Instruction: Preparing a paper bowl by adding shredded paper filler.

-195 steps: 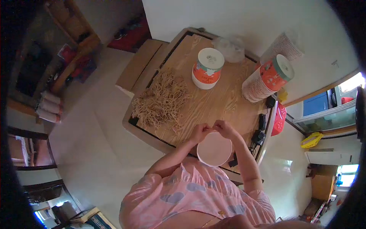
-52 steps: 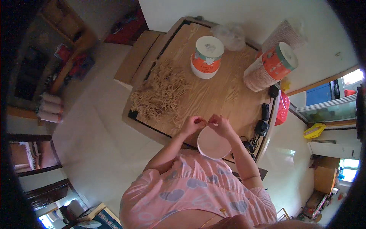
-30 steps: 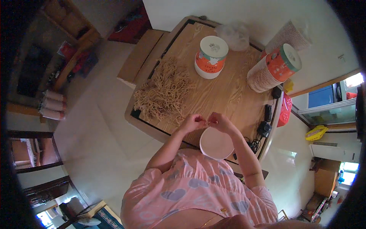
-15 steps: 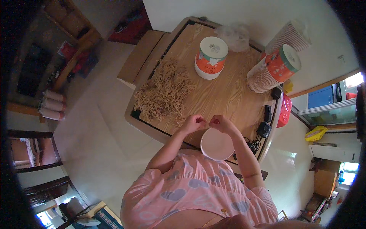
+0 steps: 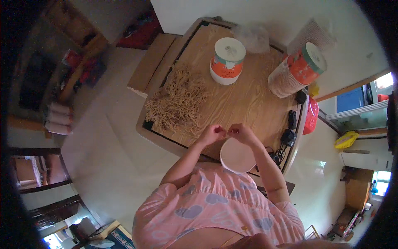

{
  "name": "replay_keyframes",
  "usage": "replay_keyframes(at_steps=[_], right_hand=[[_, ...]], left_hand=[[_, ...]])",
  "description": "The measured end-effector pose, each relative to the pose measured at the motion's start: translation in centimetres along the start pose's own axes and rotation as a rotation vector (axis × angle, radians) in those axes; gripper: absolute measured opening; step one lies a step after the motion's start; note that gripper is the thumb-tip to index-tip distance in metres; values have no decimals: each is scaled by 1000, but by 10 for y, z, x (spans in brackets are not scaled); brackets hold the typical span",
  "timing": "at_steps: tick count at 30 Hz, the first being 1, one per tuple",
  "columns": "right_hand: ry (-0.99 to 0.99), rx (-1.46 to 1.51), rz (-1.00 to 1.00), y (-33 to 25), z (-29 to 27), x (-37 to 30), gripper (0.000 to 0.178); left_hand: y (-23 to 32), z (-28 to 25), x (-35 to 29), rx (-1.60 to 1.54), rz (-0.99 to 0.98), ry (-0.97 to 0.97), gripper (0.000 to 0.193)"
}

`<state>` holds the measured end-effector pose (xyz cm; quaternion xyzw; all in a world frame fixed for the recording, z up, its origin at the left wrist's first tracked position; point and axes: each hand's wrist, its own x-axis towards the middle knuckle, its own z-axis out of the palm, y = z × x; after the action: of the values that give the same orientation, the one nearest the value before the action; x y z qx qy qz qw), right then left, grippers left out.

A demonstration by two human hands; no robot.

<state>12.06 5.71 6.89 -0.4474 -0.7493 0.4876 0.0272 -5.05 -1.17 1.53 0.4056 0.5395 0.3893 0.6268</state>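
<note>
Shelf: standing far left, dim and blurred, its contents too dark to tell.

Rolls: lying stacked at the left edge, pale, well apart from the table.

Floor: pale tiles, spreading under everything.

Box: flat brown cardboard, leaning just beside the table's left side.

Table: light wood top with a darker rim, bearing most of what follows.

Strands: a loose tan heap (tangled, stringy) sprawling over the table's left part, near the left hand.

Left hand: hovering over the table's near edge, fingers curling inward and pinching something too small to make out; its fingertips are almost meeting those of the right hand.

Tub: round, orange and white with a pale lid, standing upright toward the far middle of the table.

Bowl: pale pink, round, sitting at the near edge of the table, directly below both hands and close to the person's chest.

Right hand: fingers likewise pinching at a small item between the two hands; what it is grasping cannot be told.

Bag: clear crumpled plastic, lying at the far edge.

Cups: a tilted stack, orange at the top end, leaning at the table's right.

Chargers: black blocks with cords, hanging at the right rim.

Basket: red, sitting just beside the table's right edge.
</note>
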Motion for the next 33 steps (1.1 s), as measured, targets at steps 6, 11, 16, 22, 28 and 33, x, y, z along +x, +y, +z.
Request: replay_keyframes(at_steps=[6, 11, 16, 22, 28, 33], right_hand=[[20, 68, 0, 3, -5, -2, 15], [36, 7, -61, 15, -1, 1, 12], [56, 88, -98, 24, 4, 4, 12], [98, 57, -82, 18, 4, 1, 13], [137, -48, -68, 5, 0, -4, 15], [139, -66, -85, 5, 0, -5, 17]], left_hand=[[4, 2, 3, 33, 16, 38, 14], [11, 5, 0, 88, 37, 68, 12], [8, 3, -2, -13, -72, 35, 13], [20, 9, -6, 3, 7, 52, 19], [21, 11, -3, 190, 151, 94, 16], [22, 18, -1, 283, 195, 159, 17]])
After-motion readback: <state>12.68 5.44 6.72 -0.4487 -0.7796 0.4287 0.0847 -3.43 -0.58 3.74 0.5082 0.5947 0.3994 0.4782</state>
